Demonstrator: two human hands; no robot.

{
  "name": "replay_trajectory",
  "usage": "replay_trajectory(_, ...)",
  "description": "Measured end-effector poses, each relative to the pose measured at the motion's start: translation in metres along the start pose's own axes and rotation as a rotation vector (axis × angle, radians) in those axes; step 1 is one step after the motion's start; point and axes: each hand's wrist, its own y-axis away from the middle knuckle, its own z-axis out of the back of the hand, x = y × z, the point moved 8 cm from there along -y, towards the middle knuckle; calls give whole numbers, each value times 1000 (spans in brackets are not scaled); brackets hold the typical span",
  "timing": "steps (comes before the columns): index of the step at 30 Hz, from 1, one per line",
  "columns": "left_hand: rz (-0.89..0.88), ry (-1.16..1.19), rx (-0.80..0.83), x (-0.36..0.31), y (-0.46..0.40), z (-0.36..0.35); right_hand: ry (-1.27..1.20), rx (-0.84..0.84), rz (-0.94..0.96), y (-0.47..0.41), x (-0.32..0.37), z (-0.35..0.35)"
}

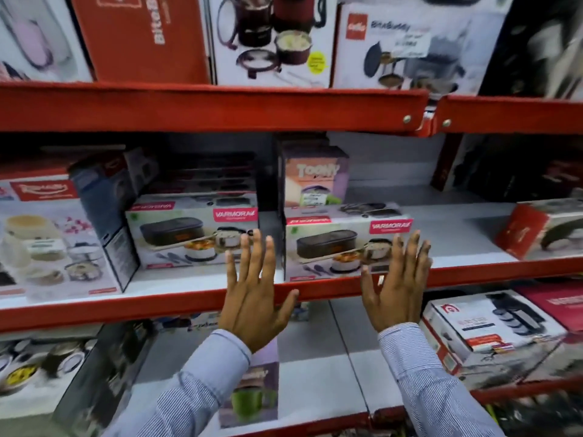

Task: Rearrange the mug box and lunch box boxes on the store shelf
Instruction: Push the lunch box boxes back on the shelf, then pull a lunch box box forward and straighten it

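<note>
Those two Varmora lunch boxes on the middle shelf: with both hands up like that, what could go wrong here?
Possible risks:
1. The right Varmora box sits at the shelf's red front edge; a clumsy pull might tip it off.
2. The Toony box stands just behind; pushing back could topple it.
3. Both the left hand and right hand are open, gripping nothing.

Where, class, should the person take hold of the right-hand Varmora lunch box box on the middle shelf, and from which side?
Best by its two short ends, coming from the front. The right Varmora box is long and low, its wide face at the shelf edge. The left hand and right hand are open in front of it, roughly flanking it. Bare shelf lies right of it; a gap separates it from the left Varmora box.
</note>
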Motion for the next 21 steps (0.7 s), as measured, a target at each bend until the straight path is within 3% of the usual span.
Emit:
replay_trajectory(4, 136, 337, 203, -10, -23, -35, -244, 143, -224, -22, -42, -16)
replay_trajectory(6, 198, 487, 204, -15, -29, -34, -379, 251, -323, -29, -49, -21)
replay_trajectory(9, 245, 589, 84, -23, -35, -13, -452, 244, -353, -41, -49, -10)
replay_trajectory(14, 274, 682, -145, -12, -36, 29, -624, -2, -242, -54, -30, 40)
replay_trajectory(21, 333, 617, -364, 26, -12, 83, -753, -15, -163, -45, 18, 47)
